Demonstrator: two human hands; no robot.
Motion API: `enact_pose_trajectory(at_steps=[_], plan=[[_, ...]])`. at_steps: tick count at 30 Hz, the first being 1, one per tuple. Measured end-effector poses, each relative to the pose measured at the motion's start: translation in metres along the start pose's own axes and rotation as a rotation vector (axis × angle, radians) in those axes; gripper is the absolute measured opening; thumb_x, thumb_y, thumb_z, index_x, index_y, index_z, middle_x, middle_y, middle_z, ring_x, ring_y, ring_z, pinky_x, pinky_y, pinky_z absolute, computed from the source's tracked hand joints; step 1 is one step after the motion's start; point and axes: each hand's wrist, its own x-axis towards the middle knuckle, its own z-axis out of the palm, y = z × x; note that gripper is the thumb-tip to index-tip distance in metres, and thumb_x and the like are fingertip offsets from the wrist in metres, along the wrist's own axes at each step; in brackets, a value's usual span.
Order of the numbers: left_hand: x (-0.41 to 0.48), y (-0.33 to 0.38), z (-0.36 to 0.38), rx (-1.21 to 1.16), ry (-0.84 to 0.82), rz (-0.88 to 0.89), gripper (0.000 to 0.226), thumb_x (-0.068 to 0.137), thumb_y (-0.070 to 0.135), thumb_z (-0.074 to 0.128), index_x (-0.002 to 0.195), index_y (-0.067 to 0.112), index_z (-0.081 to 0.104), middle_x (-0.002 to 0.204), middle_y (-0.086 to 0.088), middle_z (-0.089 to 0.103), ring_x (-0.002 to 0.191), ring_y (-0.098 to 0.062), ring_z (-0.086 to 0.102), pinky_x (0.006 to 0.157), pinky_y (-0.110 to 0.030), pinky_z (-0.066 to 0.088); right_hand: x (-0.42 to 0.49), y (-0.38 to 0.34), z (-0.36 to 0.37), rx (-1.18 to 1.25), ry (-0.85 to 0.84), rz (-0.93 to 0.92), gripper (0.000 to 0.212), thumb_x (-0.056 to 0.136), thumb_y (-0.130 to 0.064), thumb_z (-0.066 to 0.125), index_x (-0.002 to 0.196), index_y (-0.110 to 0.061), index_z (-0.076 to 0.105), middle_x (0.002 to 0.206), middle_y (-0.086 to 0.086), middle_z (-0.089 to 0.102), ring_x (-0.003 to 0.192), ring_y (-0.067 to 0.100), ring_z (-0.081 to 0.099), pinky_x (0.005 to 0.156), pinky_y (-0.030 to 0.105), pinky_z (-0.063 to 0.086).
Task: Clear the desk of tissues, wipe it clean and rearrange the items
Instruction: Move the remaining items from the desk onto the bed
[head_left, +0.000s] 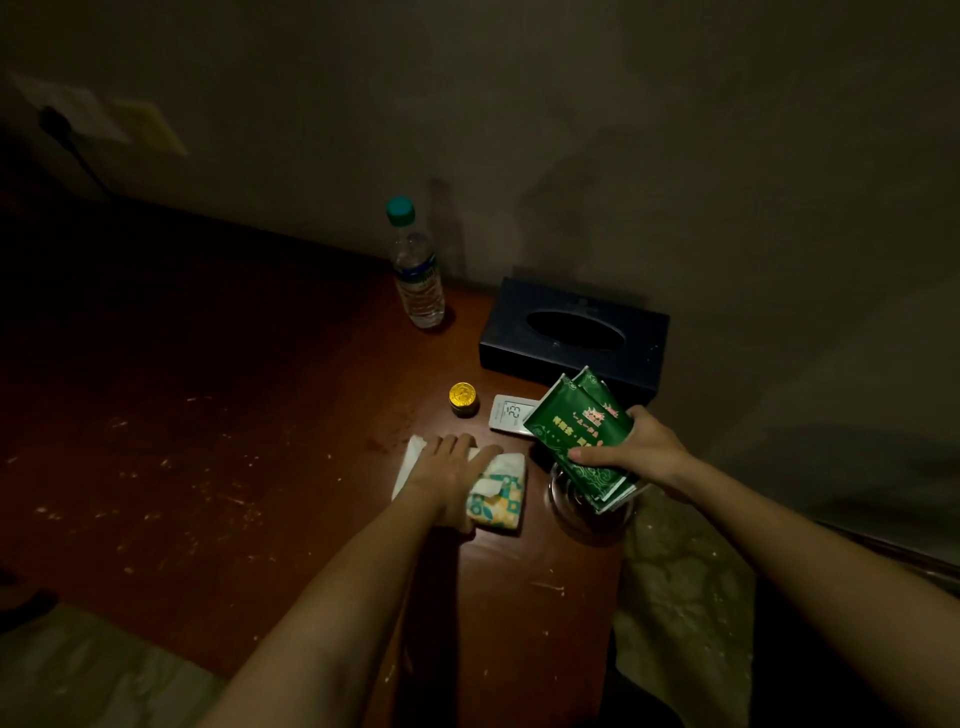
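Tissue (411, 460), flat white, lies under the flat-fingered left hand (448, 467); right hand (636, 448) clasps glossy green packets (574, 423).

Both forearms are stretched forward, the left hand (448, 472) is laid flat with straight fingers on a white tissue (412, 458), and green packets (571, 426) are gripped by the right hand (641, 449) near the right edge of the desk (260, 415).

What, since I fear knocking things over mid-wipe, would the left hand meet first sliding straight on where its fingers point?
Probably the small gold-lidded jar, standing just beyond the left hand on the desk. The little thermometer sits slightly right of that line; depth is hard to judge here.
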Motion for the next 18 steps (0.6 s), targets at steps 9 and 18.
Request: enact_pose_trajectory(at_steps=[9, 18], plan=[[-0.044, -0.001, 0.003, -0.161, 0.004, -0.135, 0.113, 0.067, 0.057, 0.076, 0.152, 0.026, 0.008, 0.145, -0.012, 0.033, 0.129, -0.03, 0.034, 0.111, -0.045, 0.025, -0.039, -0.002, 0.017, -0.03, 0.013, -0.059, 0.085, 0.051, -0.048, 0.089, 0.117, -0.019, 0.044, 0.108, 0.0, 0.061, 0.097, 0.019, 0.061, 0.087, 0.037, 0.052], [-0.12, -0.015, -0.023, -0.1, 0.099, -0.446, 0.11, 0.067, 0.055, 0.078, 0.151, 0.025, 0.013, 0.145, -0.015, 0.034, 0.13, -0.036, 0.037, 0.11, -0.051, 0.028, -0.089, -0.037, 0.033, -0.092, -0.007, -0.22, 0.092, 0.05, -0.048, 0.089, 0.123, -0.015, 0.043, 0.111, 0.002, 0.06, 0.098, 0.02, 0.06, 0.088, 0.039, 0.052]])
